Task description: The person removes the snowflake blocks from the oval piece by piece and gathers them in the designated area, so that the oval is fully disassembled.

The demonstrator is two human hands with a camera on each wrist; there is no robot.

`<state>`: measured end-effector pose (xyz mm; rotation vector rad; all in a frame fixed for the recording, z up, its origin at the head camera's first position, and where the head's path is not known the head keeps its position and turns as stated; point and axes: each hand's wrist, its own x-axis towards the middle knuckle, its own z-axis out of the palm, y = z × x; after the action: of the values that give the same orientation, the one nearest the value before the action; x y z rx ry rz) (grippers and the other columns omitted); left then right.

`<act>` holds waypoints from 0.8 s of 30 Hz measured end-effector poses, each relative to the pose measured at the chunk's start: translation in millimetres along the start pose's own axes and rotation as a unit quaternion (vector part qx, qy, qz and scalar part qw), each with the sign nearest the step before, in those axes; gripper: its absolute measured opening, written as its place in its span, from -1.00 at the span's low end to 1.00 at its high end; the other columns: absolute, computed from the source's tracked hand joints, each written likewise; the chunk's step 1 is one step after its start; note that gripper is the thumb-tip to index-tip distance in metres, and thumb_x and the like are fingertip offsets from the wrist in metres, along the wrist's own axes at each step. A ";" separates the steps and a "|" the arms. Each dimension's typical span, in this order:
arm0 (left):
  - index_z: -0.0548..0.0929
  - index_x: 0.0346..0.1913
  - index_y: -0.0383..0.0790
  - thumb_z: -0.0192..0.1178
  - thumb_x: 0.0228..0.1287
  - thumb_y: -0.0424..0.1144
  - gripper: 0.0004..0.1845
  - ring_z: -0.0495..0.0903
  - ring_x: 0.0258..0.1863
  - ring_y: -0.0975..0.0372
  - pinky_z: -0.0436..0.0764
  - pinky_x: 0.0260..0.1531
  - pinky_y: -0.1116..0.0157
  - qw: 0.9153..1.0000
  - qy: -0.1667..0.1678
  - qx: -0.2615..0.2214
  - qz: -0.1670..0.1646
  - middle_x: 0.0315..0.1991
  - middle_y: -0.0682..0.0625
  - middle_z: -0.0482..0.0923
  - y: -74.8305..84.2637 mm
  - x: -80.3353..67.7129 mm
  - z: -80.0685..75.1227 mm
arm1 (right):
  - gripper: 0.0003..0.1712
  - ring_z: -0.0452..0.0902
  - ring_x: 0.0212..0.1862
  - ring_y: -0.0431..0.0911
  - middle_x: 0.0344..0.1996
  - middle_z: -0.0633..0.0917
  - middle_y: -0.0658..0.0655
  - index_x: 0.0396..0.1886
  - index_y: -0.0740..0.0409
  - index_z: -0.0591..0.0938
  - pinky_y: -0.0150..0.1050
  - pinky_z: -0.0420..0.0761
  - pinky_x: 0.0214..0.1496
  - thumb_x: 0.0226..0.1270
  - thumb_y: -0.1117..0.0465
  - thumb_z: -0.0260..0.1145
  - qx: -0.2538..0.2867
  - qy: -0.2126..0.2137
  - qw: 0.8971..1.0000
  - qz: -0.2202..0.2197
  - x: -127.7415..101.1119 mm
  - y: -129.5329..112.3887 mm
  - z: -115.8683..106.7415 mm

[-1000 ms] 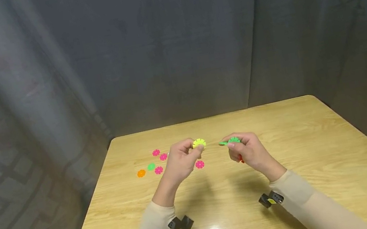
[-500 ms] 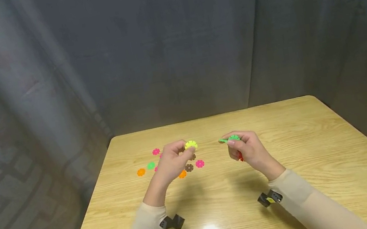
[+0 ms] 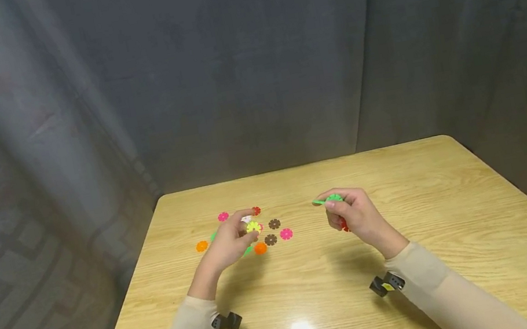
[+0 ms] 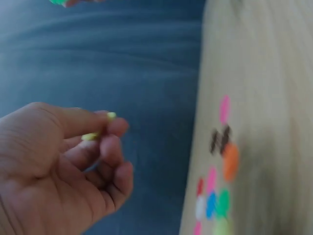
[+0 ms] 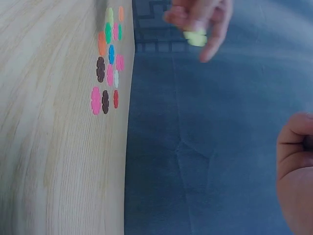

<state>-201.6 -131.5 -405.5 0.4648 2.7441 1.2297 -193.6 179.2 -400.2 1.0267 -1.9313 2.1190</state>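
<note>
While both hands are loaded, risks are listed by item:

left hand: the left hand (image 3: 229, 244) is held low over the loose pieces, fingers curled, with a small yellow notched plastic disc (image 3: 252, 226) pinched between thumb and fingertips; the same pinch is seen edge-on in the left wrist view (image 4: 98, 132).

right hand: the right hand (image 3: 354, 216) is held above the table, well apart from the left, fingers clamped on a green notched plastic disc assembly (image 3: 329, 199); a red piece (image 3: 345, 225) is partly seen under the palm, and how it is joined cannot be told.

pile: a scatter of flat flower-shaped discs is laid just beside the left hand, among them an orange disc (image 3: 260, 248), two brown discs (image 3: 272, 231) and a pink disc (image 3: 286, 234).

table: a light wooden table with a glossy top (image 3: 423, 201).

risk, slip: the yellow disc is gripped only at its rim, so it could be dropped into the pile if the pinch is eased.

risk, scatter: loose discs could be swept aside by the left knuckles, given how low the hand is carried.

risk, slide: a dropped piece could be sent skidding on the glossy top, possibly over the near-left edge.

risk, breakup: the green assembly could be pulled apart if it is squeezed off-axis.
</note>
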 end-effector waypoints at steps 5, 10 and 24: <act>0.56 -0.01 -0.19 0.18 0.39 -0.31 -0.83 0.44 -0.50 0.23 0.48 -0.49 0.27 0.996 -0.045 0.078 -0.016 -0.39 -0.01 0.55 -24.6 3.9 7.4 | -0.75 0.25 -0.69 -0.07 -0.75 0.36 0.20 -0.16 0.32 0.67 -0.27 0.36 -0.67 0.43 0.34 0.07 -0.007 -0.005 1.000 0.000 -0.6 0.4 0.4; 0.67 -0.26 -0.18 0.14 0.42 -0.35 -0.88 0.44 -0.42 0.22 0.49 -0.40 0.26 0.988 -0.078 0.132 -0.025 -0.36 0.07 0.56 -35.6 3.7 11.0 | -0.74 0.26 -0.69 -0.08 -0.75 0.36 0.21 -0.15 0.20 0.69 -0.28 0.37 -0.66 0.43 0.30 0.06 -0.004 -0.013 1.000 0.004 -1.0 3.0 -0.4; 0.76 -0.17 -0.21 0.24 0.35 -0.31 -0.88 0.56 0.01 0.07 0.57 0.00 0.11 0.983 -0.070 0.170 -0.024 -0.14 0.01 0.65 -26.1 4.0 13.3 | -0.76 0.27 -0.70 -0.11 -0.75 0.38 0.22 -0.14 0.41 0.65 -0.32 0.32 -0.69 0.46 0.35 0.08 -0.031 -0.011 0.999 0.022 -2.2 1.4 1.9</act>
<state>-208.8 -137.1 -433.6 0.4891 2.8277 0.6864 -191.8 178.0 -402.6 1.0101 -2.0343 2.0644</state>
